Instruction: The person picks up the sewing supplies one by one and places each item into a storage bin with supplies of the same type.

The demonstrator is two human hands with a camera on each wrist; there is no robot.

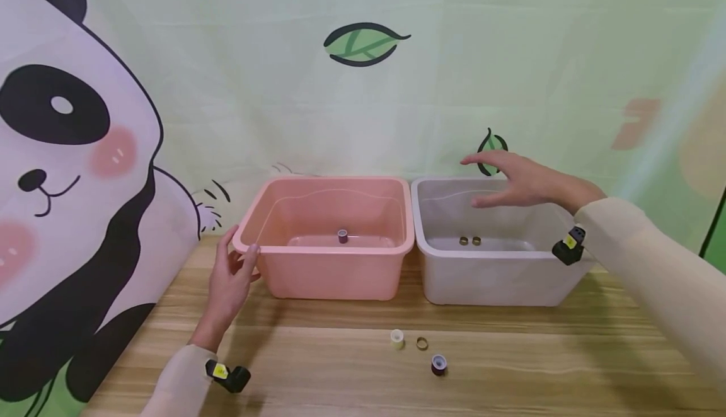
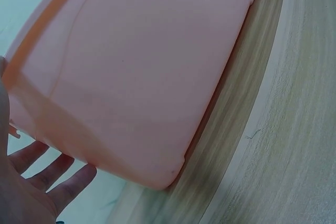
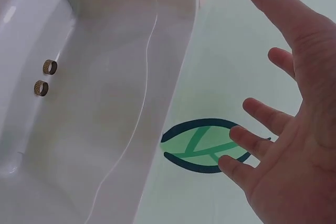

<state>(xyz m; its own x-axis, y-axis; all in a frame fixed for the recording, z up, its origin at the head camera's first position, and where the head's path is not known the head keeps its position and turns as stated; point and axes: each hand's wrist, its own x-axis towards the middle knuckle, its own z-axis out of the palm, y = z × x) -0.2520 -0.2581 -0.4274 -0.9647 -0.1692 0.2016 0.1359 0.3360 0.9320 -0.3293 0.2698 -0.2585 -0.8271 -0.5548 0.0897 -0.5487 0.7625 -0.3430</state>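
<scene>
My left hand (image 1: 229,281) holds the near left corner of the pink bin (image 1: 334,275), thumb at the front rim and fingers along the left side. In the left wrist view, its fingers (image 2: 73,187) reach past the edge of the bin's wall. Above the light grey bin (image 1: 493,281) hovers my right hand (image 1: 522,181), fingers spread and holding nothing. Two patterned brass-coloured rings (image 3: 45,77) lie on the grey bin's floor. A small dark cap-like piece (image 1: 343,236) with a pale top sits inside the pink bin.
On the wooden table (image 1: 317,373) in front of the bins are a small cream cap-like piece (image 1: 397,339), a brass-coloured ring (image 1: 422,343) and a dark cap-like piece (image 1: 438,365). Behind the bins hangs a pale green cloth (image 1: 255,58) printed with a panda and leaves.
</scene>
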